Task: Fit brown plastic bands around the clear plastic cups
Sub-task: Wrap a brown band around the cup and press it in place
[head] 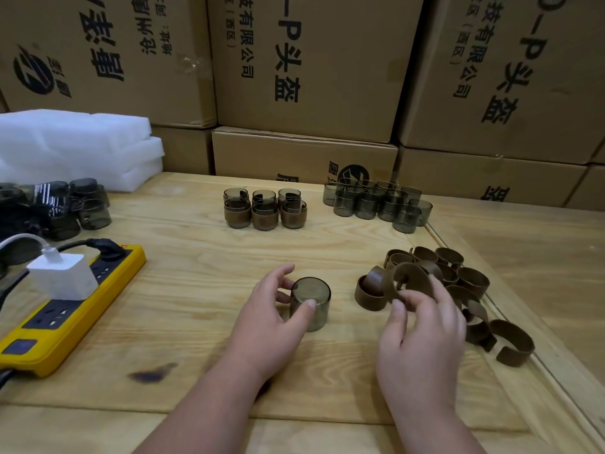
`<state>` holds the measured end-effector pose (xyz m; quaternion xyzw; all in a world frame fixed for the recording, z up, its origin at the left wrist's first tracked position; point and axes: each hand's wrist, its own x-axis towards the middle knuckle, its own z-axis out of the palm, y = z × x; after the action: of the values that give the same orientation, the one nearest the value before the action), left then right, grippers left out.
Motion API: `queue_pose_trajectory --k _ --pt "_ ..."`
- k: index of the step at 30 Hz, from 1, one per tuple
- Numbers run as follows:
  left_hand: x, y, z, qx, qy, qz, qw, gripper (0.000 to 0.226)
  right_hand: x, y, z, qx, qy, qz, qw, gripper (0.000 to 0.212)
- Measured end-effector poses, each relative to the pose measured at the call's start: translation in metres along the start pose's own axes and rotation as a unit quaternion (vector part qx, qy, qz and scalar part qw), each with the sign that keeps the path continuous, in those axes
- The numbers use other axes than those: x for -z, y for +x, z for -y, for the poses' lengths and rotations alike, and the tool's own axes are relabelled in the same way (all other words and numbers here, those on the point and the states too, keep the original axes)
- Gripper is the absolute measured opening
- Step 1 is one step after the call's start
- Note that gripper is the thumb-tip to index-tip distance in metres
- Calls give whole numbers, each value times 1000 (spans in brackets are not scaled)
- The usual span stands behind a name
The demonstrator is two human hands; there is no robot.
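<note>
Cup (310, 303) gripped by left hand (271, 322); right hand (422, 332) pinches band (411, 281) (bare table (203, 322) leftward).

A storeroom or packing room of a small factory: printed cardboard cartons (314, 60) stacked behind a plain wooden worktop (196, 322), white foam sheets (75, 145), batches of identical cups (376, 204) and bands (442, 276).
</note>
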<state>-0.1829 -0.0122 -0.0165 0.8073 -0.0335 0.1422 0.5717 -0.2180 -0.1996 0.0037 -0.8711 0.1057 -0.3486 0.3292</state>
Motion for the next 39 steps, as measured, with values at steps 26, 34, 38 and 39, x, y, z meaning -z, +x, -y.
queue_pose_trajectory --k 26,34,38,39 --pt "11 -7 -18 -55 -39 -88 994 42 -43 5 12 262 218 68 938 47" --pt "11 -8 -18 -15 -51 -44 998 47 -44 2 16 96 273 173 942 40" --pt "10 -8 -21 -18 -82 -12 996 35 -44 4 15 55 297 204 931 37" --pt "10 -8 -22 -20 -76 -14 997 36 -45 5 14 54 293 201 933 38"
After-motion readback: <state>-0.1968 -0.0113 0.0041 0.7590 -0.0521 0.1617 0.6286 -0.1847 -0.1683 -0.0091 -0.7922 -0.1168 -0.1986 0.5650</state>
